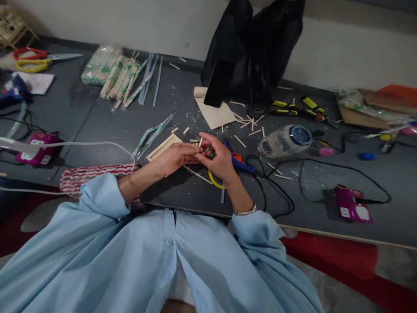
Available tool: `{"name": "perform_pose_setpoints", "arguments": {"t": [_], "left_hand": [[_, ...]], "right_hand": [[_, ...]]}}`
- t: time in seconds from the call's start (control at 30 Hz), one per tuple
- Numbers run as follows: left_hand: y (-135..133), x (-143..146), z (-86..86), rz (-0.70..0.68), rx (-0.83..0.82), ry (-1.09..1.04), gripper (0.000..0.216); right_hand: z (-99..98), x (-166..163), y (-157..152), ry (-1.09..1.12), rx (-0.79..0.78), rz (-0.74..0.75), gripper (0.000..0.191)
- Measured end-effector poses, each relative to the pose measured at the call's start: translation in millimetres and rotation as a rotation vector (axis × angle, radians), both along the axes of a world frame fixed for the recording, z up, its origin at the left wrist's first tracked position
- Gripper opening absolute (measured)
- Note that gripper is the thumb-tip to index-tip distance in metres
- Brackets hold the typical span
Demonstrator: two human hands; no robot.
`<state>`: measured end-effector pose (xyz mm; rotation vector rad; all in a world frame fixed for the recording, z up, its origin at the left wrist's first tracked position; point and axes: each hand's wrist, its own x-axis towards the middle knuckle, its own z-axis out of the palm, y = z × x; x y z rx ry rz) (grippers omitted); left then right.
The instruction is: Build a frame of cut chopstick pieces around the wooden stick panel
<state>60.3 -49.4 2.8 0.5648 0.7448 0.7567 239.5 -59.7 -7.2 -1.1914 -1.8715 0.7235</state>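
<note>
My left hand [176,157] and my right hand [217,157] meet at the table's middle, fingers pinched together around a short wooden stick piece [200,142] that stands up between the fingertips. Just left of my left hand lies a small flat panel of glued sticks [162,147]. Under my right hand sits a blue and orange tool [239,161] with a yellow loop [213,180]. A long thin stick [198,174] lies on the dark mat below both hands.
Packs of wrapped chopsticks [120,76] lie far left, scissors [31,61] beyond. A black bag [254,48], a clear jar on its side [285,140], yellow pliers [299,108], two purple devices [350,205] [41,148] with cables, and scattered stick offcuts surround the hands.
</note>
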Motion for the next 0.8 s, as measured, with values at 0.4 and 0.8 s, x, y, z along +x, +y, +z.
{"name": "perform_pose_setpoints", "arguments": {"t": [0.4,0.8], "left_hand": [[-1,-1,3.4,-0.021,0.005,0.066,0.015],[-1,-3,2.9,-0.150,0.004,0.052,0.022]], "right_hand": [[11.0,4,-1,0.151,-0.091,0.082,0.054],[9.9,5,1,0.151,-0.065,0.045,0.036]]}}
